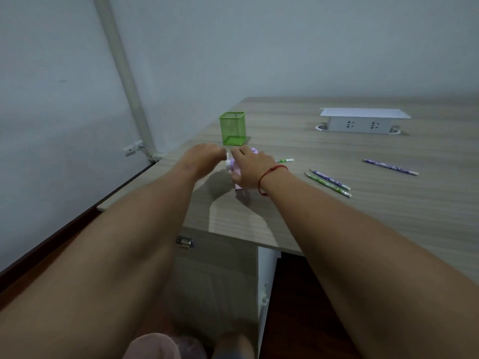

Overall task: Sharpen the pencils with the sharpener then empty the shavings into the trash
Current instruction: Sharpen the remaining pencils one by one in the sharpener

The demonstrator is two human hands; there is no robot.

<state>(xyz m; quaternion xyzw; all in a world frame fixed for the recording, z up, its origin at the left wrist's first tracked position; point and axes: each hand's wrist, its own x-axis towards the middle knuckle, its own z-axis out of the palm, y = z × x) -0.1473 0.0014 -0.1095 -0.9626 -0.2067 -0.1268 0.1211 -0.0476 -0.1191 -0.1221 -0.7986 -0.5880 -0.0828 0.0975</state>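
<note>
Close to the desk's (337, 229) left edge, the right hand (250, 168) gripped the lilac sharpener (241, 191), the left hand (204, 156) pinching its white crank (227, 157). A green mesh holder (232, 128) stood just behind; three pencils (329, 183) lay rightward on open desktop.

The desk (363, 216) is pale wood-grain laminate, smooth with a soft sheen. The pen holder (232, 128) is green mesh, apparently painted metal. The sharpener (241, 189) is smooth lilac plastic, and the socket box (363, 123) is matt white plastic. The pencils (329, 182) have glossy printed coats. The bracelet (269, 172) is red thread.
</note>
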